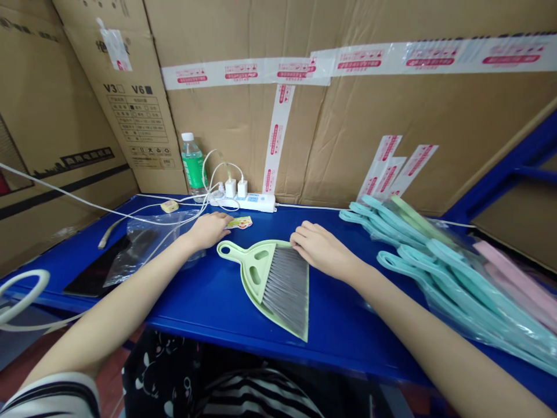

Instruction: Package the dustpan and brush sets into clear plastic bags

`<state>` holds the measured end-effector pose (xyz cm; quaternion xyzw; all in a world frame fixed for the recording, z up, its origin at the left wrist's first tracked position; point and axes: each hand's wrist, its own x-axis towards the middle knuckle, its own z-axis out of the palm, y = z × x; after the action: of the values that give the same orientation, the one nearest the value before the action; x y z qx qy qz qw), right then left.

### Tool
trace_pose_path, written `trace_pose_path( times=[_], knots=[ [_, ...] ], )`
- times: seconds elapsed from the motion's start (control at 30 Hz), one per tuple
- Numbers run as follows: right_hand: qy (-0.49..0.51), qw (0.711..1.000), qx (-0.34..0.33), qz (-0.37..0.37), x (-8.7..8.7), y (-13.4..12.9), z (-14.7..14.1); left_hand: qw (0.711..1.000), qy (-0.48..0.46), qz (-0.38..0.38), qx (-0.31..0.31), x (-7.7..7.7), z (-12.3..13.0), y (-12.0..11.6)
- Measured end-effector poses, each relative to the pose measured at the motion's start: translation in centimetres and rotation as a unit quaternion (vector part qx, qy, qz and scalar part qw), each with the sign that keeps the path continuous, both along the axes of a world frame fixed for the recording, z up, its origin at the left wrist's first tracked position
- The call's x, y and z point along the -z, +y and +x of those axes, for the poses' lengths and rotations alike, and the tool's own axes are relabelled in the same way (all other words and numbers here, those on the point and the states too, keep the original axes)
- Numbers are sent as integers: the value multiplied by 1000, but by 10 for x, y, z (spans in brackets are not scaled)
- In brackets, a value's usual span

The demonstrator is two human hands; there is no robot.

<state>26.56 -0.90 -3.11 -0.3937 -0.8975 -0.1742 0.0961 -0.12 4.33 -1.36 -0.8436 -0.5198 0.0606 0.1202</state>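
A light green dustpan lies on the blue table with a matching hand brush nested in it. The brush's grey bristles fan toward the right, and the looped handle points left. My right hand has its curled fingers at the far right corner of the dustpan, by the bristle tips. Beyond the handle, my left hand has its fingers closed at the left end of a small yellow-green printed card. Its thumb and fingertips are partly hidden.
Bagged turquoise brush-and-dustpan sets and a pink one are piled on the right. A clear plastic bag lies over a dark flat object at left. Behind stand a bottle and a power strip with cables.
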Motion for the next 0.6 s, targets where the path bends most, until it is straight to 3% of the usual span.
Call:
trace_pose_path(
  times=[0.3, 0.6],
  knots=[
    [-7, 1000, -8, 1, 5, 2, -3, 999, 27, 10, -23, -1, 2, 1],
    [17, 1000, -13, -12, 10, 4, -7, 999, 45, 19, 8, -1, 7, -4]
  ],
)
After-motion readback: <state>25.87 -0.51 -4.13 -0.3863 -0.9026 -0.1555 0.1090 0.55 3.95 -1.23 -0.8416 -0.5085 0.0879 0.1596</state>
